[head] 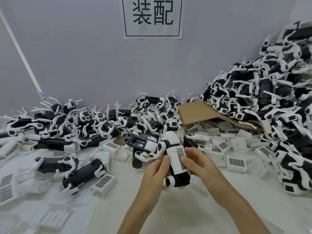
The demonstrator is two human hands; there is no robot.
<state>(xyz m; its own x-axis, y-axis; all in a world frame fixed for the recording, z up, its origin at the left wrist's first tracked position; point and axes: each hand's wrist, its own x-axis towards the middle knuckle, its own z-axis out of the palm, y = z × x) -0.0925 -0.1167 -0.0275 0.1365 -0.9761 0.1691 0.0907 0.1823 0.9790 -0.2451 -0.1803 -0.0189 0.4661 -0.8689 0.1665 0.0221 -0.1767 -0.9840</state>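
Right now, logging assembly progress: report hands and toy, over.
Left hand, right hand both grip toy robot dog. White grille cover on its body, thumbs on it. Piles of dogs beyond, nothing blocking.

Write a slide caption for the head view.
Left hand and right hand press a white cover onto a toy dog amid piles of others.

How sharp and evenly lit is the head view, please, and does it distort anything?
Head view: soft even light, no glare; left hand, right hand and toy robot dog sharp, faint shadows beneath; wide lens bows the wall strip at left; heap at right looks softer.
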